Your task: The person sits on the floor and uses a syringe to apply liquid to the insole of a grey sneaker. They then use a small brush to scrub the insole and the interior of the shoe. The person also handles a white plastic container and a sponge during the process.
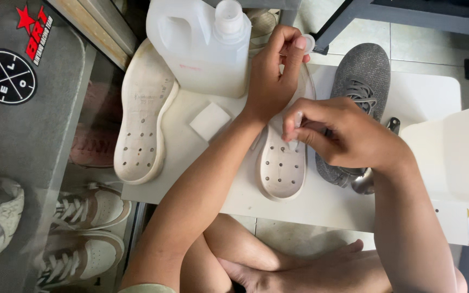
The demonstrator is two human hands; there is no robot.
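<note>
Right hand (337, 135) pinching small white tube (295, 130), left hand (275, 70) gripping white cap (308, 42), perforated insole (282, 165) beneath

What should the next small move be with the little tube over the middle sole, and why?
Probably lower the small tube pinched in the right hand until its tip meets the white sole, then squeeze. The tip already points down just above the sole's perforated heel, and the left hand holds a small white cap clear, so the tube looks open.

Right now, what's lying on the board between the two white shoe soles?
In the head view, a small white square pad lies between the left sole and the sole under the hands, on the white board.
</note>
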